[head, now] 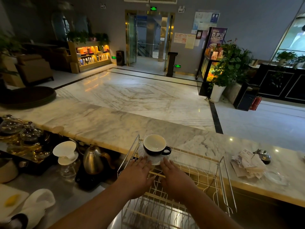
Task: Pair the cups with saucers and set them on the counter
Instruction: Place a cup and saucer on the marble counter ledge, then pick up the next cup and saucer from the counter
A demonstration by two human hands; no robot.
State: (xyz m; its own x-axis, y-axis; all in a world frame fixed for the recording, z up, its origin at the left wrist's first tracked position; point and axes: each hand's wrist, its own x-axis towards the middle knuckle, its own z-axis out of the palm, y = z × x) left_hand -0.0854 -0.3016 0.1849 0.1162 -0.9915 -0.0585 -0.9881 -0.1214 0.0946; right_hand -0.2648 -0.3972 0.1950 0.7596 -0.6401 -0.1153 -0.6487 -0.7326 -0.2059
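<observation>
A dark cup (156, 146) with a white inside and a handle pointing right stands upright on a white saucer (156, 160). The pair is held above the far edge of a wire dish rack (219, 176), just short of the marble counter (102, 123). My left hand (138, 172) grips the saucer's left rim with fingers stretched forward. My right hand (173, 176) holds the saucer's right rim the same way. Both forearms reach over the rack. The saucer's underside is hidden.
A steel gooseneck kettle (94, 161) and a white pour-over dripper (66, 152) on a glass server stand left of the rack. Glass teapots (24, 134) sit further left. Crumpled receipts (247, 164) and a service bell (263, 156) lie on the counter at right.
</observation>
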